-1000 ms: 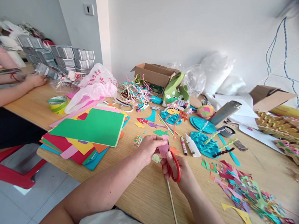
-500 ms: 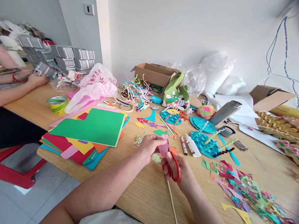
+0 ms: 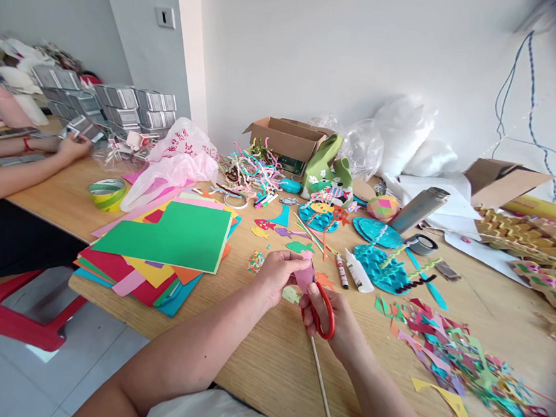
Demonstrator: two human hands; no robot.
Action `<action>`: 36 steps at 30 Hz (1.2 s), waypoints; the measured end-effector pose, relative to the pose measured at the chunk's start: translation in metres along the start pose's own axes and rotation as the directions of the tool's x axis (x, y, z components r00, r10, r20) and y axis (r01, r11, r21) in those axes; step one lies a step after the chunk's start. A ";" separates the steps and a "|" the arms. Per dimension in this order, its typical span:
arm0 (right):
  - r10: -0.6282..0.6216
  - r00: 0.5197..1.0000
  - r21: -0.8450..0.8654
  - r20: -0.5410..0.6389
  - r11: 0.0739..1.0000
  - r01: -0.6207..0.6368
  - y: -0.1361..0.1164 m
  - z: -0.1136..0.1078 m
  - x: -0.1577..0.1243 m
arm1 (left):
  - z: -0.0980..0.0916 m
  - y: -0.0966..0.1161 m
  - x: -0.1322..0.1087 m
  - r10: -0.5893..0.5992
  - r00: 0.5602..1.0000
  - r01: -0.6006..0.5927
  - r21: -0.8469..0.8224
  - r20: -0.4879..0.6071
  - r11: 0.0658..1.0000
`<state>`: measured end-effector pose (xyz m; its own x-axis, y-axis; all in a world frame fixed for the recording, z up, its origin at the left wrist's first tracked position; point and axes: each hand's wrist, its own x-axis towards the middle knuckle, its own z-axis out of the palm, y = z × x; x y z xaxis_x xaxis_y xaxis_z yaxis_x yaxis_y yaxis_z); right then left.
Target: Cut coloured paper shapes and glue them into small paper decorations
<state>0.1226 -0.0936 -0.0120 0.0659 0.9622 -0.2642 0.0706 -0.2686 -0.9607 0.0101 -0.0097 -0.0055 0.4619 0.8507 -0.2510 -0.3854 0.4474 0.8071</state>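
Observation:
Between the thumb and fingers of my left hand (image 3: 281, 275) is a small piece of pink paper (image 3: 304, 278), held over the front part of the table. My right hand (image 3: 334, 319) grips red-handled scissors (image 3: 330, 316), their blades at the right edge of the paper and mostly hidden. Just beyond my hands lie cut paper fish: a green one (image 3: 300, 247), a purple one (image 3: 290, 233) and a red one (image 3: 264, 224). A pale green cutout (image 3: 291, 294) rests beside my left fingers, and an orange one (image 3: 324, 280) lies behind the scissors.
Coloured paper sheets (image 3: 170, 235) are stacked at left. A glue bottle (image 3: 359, 273), blue decorated discs (image 3: 380, 268) and a metal flask (image 3: 421, 208) stand or lie to the right, with paper scraps (image 3: 459, 348) nearer. A thin stick (image 3: 321, 383) lies below my right hand. Another person's hands (image 3: 71, 147) hold a grey box.
My hands, the pink paper and the scissors stay almost in place. At the far left, the other person's hands and the grey box have shifted slightly.

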 end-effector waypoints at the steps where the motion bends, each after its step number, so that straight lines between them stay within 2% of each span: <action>1: -0.002 1.000 -0.002 -0.001 1.000 0.002 0.000 0.000 0.000 | 0.000 0.000 0.000 -0.001 1.000 0.001 0.001 -0.001 1.000; 7: -0.047 0.999 0.001 -0.025 0.999 0.047 -0.001 -0.002 0.001 | 0.000 0.006 0.000 -0.003 1.000 0.003 -0.062 -0.011 0.998; 15: -0.253 0.952 0.001 -0.171 0.966 0.257 -0.010 -0.004 0.003 | -0.002 0.007 0.001 -0.024 1.000 0.025 -0.181 0.007 0.983; 21: -0.272 0.924 0.080 -0.267 0.950 0.303 -0.009 -0.003 0.004 | 0.000 0.003 0.000 -0.028 0.998 0.037 -0.161 0.059 0.986; 26: -0.291 0.879 0.137 -0.378 0.921 0.364 -0.005 -0.008 0.008 | 0.001 0.003 0.000 -0.020 0.994 0.036 -0.144 0.108 0.989; 36: -0.314 0.853 0.143 -0.417 0.904 0.403 -0.003 -0.011 0.009 | 0.000 0.005 -0.001 0.028 0.994 -0.026 -0.026 0.102 0.999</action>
<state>0.1344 -0.0845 -0.0110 0.4494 0.8863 0.1122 -0.0519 0.1513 -0.9871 0.0078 -0.0078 -0.0013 0.5297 0.8305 -0.1722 -0.4180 0.4323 0.7990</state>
